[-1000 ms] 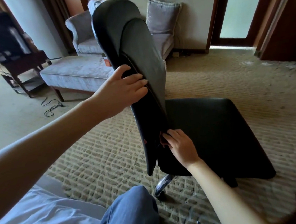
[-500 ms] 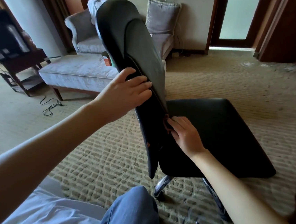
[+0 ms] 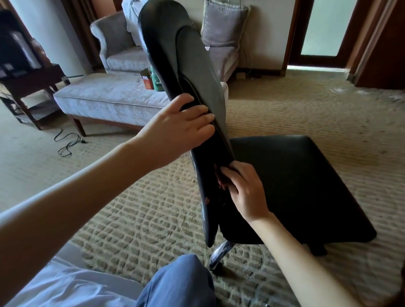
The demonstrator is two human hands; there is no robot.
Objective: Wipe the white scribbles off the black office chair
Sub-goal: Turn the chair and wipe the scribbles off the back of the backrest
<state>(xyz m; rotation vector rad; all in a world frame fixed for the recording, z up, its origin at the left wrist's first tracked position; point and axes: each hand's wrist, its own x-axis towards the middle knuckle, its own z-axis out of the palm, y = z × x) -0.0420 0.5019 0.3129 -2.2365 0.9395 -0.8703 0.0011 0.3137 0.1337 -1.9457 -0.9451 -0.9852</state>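
Black office chair on patterned carpet, seen edge-on from our seat; its tall backrest rises toward the top of the frame, narrow in this view, with a glossy dark covering and a pale seam along the edge. We see the flat square seat to the right of the backrest and a chrome part of the base below it. We cannot make out white scribbles from this angle. Our left hand lies flat on the near edge of the backrest at mid-height, its fingers extended together and pressed to the covering, not closed around anything. Our right hand sits lower, where backrest meets seat, fingers curled against the backrest over something small and reddish; whether they clamp it we cannot tell. Behind the chair stand a grey chaise carrying an orange box and a green can, and a cushion. A dark wooden stand is at far left, with a loose cable on the carpet. Our blue-trousered knee fills the lower foreground.
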